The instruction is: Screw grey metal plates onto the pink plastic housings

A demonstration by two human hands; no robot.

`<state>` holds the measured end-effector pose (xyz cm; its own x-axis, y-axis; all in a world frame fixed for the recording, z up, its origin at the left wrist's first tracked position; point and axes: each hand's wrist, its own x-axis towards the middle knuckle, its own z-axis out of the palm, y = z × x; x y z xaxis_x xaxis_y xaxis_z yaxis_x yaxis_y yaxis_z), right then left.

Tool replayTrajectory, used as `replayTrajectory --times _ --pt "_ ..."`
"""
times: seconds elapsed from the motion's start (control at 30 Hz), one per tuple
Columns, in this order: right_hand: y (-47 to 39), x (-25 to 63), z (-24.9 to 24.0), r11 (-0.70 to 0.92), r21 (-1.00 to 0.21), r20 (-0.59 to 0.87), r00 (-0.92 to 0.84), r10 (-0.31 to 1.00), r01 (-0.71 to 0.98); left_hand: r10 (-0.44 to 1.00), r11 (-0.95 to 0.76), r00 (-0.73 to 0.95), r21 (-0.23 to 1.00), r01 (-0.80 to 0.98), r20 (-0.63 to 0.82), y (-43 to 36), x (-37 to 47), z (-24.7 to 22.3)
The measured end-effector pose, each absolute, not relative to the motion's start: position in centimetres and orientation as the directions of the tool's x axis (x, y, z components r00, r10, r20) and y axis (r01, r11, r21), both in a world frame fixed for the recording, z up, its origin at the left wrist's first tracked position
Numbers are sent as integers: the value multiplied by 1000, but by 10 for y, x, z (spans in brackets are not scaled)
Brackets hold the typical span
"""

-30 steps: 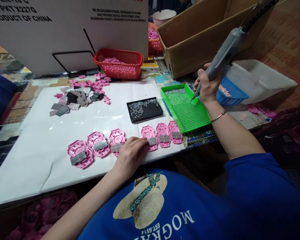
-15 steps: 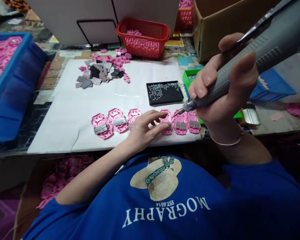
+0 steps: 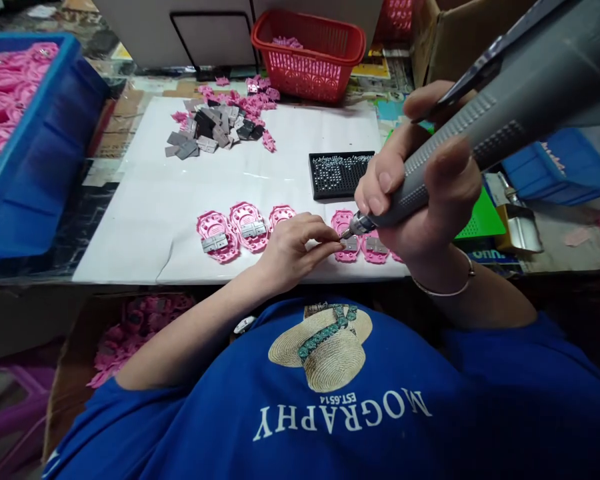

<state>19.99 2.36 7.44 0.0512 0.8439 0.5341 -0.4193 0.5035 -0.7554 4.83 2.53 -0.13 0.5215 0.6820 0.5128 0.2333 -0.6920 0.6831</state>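
Note:
My right hand [image 3: 415, 187] is wrapped round a grey electric screwdriver [image 3: 525, 113], its bit slanting down to the left. The bit's tip meets a pink plastic casing [image 3: 341, 219] beside a small grey plate [image 3: 351, 246] lying on it. At the tip, thumb and fingers of my left hand [image 3: 293, 250] are pinched together; whatever they hold is too small to make out. More pink casings stand in a row, one [image 3: 247, 220] to the left with a light grey plate [image 3: 253, 229] across it. My hands partly cover others in the row.
Behind the row sits a black perforated tray [image 3: 334, 180] of small screws. A pile of grey plates [image 3: 220, 127] and pink pieces [image 3: 260, 97] lies farther back, near a red basket [image 3: 305, 67]. A blue bin [image 3: 75, 100] of pink parts stands left, a green tray [image 3: 480, 217] right.
The screwdriver has come down and left, bringing its bit to the casing by my left fingertips. My left finger and thumb have closed together. The whole view has shifted a little.

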Motion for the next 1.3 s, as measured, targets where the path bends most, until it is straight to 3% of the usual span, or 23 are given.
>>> replayTrajectory --times 0.33,0.67,0.97,1.17,1.3 --pt "27 215 44 528 -802 557 -29 830 -278 709 -674 564 642 364 424 17 50 -26" --pt "29 218 25 488 -815 535 -83 841 -312 692 -704 557 600 379 460 15 59 -37" --pt "28 220 21 506 -833 531 -66 845 -225 689 -711 563 577 401 457 15 63 -38" --pt "27 221 14 546 -830 557 -154 816 -111 716 -687 526 597 414 458 13 65 -40" --pt "31 219 14 493 -851 516 -113 849 -179 719 -681 553 586 439 421 15 64 -41"
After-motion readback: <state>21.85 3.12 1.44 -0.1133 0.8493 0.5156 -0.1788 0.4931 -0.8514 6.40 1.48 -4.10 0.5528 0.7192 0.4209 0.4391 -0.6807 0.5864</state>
